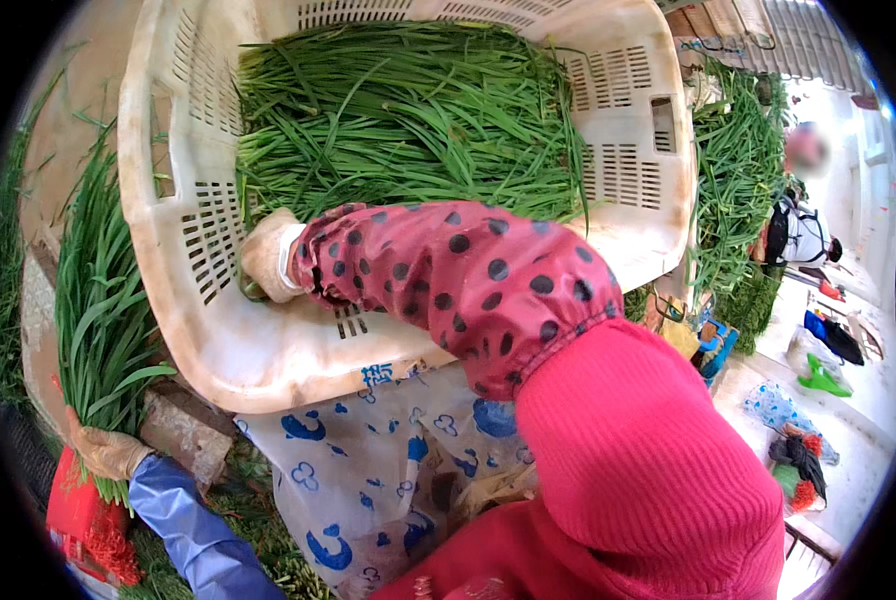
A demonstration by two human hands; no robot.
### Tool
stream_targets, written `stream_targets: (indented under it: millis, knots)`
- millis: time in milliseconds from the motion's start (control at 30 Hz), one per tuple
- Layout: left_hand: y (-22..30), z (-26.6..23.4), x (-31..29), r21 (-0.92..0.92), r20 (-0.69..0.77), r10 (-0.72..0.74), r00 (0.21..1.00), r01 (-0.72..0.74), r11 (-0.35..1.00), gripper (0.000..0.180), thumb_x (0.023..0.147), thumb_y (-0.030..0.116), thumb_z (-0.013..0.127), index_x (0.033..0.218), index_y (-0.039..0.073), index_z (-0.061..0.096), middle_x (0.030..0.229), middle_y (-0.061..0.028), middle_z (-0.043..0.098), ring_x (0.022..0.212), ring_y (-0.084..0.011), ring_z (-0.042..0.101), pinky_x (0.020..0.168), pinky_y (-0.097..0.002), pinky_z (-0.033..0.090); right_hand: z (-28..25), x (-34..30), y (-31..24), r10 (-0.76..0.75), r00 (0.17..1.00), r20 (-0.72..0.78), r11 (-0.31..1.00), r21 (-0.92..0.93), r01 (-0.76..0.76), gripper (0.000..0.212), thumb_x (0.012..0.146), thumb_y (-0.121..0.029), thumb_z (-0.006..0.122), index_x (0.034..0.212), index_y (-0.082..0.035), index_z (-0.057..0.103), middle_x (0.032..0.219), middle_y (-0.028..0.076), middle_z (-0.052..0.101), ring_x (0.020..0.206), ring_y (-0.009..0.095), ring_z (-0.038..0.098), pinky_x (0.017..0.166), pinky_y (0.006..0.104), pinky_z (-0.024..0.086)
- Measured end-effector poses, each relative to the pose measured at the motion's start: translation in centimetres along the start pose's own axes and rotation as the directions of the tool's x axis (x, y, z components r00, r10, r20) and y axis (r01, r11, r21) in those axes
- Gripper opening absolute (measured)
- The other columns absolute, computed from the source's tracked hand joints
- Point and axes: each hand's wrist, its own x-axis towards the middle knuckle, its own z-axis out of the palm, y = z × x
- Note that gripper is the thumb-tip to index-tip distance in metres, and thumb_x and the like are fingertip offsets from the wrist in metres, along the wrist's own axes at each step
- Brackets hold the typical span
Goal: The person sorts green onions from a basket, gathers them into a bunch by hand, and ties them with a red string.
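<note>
In a large white plastic basket [658,245] lies a thick layer of garlic chives [418,120], leaves running mostly sideways with pale stalk ends at the left. My gloved right hand [271,256] reaches in across the front and is closed at the lower left of the layer. A little green shows beneath it; the fingertips are hidden. Outside the basket, at the lower left, my gloved left hand [113,455] grips a bunch of garlic chives [103,290] near the stalk ends, its long leaves pointing up and away.
More chives [738,170] are heaped right of the basket, and others lie along the far left. Beside my left hand are a red object [73,505] and a brick-like block [183,435]. A patterned plastic apron [368,480] hangs below the basket. Another person [803,235] is at the right.
</note>
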Motion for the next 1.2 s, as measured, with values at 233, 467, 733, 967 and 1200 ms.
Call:
stream_targets:
  millis: [233,467,733,967,1200]
  knots:
    - [-1.9,0.6,-0.8,0.139,0.058,0.004,0.998,-0.012,0.99,0.05,0.102,0.034,0.031,0.108,0.001,0.068,0.107,-0.0175,0.068,0.09,-0.0367,0.063,0.082,-0.0435,0.049,-3.7,-3.6,2.0,0.03,0.974,0.225,0.999,0.031,-0.038,0.055,0.058,-0.01,0.069,0.113,-0.007,0.067,0.101,0.017,0.069,0.095,0.029,0.066,0.076,0.0402,0.054]
    - [4.2,-6.7,3.3,0.38,0.103,0.219,0.97,-0.242,0.893,0.046,0.094,0.021,0.055,0.135,0.0,0.046,0.144,-0.0198,0.04,0.125,-0.035,0.047,0.108,-0.0468,0.034,-6.4,-10.6,11.9,-0.019,0.99,-0.14,0.687,0.718,0.115,0.071,0.054,0.001,0.066,0.124,-0.003,0.058,0.1,0.003,0.067,0.091,0.012,0.057,0.08,0.026,0.048]
    - [28.6,-11.4,5.0,-0.159,0.895,0.442,0.057,0.967,0.198,0.074,0.083,0.012,0.07,0.142,-0.005,0.029,0.132,-0.0205,0.051,0.121,-0.026,0.052,0.1,-0.0327,0.044,-5.1,-11.2,15.4,-0.036,0.974,-0.223,0.474,0.854,0.213,0.064,0.054,0.005,0.065,0.117,-0.002,0.057,0.093,-0.001,0.064,0.085,0.01,0.055,0.077,0.0256,0.047]
    - [38.3,3.2,3.2,0.223,0.966,0.047,-0.255,0.909,0.351,0.052,0.082,0.021,0.075,0.129,0.011,0.054,0.129,-0.009,0.058,0.119,-0.0297,0.051,0.106,-0.0537,0.028,-5.1,-9.9,15.4,-0.033,0.959,-0.281,0.521,0.814,0.256,0.061,0.056,0.0,0.064,0.117,-0.004,0.058,0.097,0.0,0.064,0.09,0.012,0.056,0.082,0.0259,0.047]
    - [40.8,8.1,2.5,0.108,0.994,-0.007,-0.113,0.924,0.367,0.057,0.083,0.018,0.074,0.133,0.011,0.045,0.124,-0.0086,0.059,0.112,-0.0268,0.056,0.09,-0.0478,0.042,-5.8,-11.9,14.0,0.029,0.946,-0.323,0.713,0.67,0.206,0.08,0.057,-0.014,0.075,0.133,-0.004,0.051,0.101,0.009,0.067,0.09,0.017,0.06,0.082,0.0301,0.049]
